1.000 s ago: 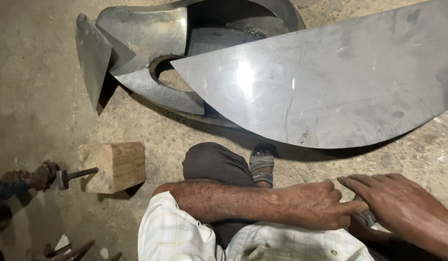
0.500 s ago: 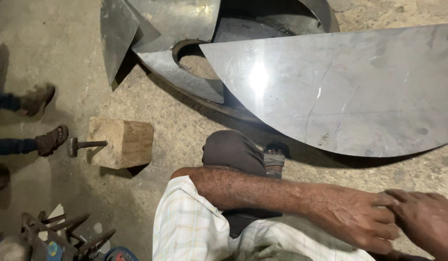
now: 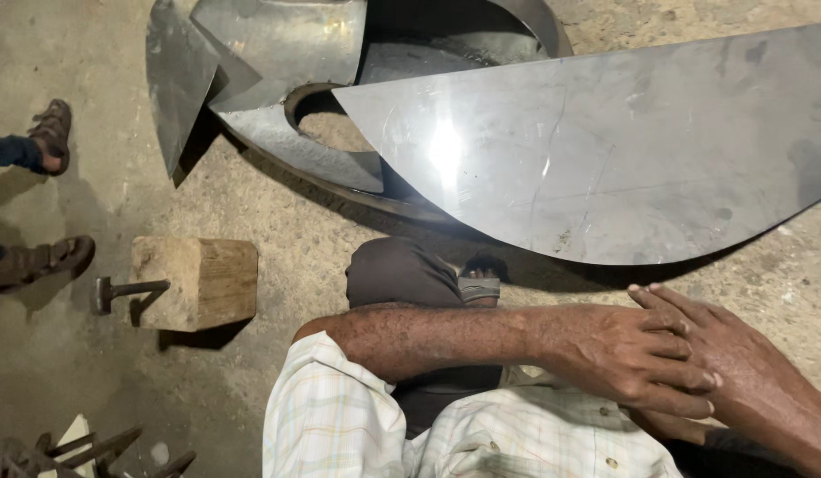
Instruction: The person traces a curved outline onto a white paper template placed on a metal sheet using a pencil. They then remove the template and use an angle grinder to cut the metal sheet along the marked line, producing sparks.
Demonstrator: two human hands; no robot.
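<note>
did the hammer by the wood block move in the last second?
No. The hammer lies with its handle against the wooden block's left face, as before. Its drift across the picture matches the block's, so the head camera moved, not the hammer.

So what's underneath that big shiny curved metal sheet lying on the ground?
The curved metal sheet overlaps a darker ring-shaped metal piece, whose curved edge shows at its left and then disappears beneath it. Whatever else lies under the sheet is covered. Sandy floor surrounds both.

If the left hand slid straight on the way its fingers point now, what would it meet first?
The left hand points rightward, and its fingertips already touch the right hand, so it would meet that first, as far as depth can be judged.
</note>
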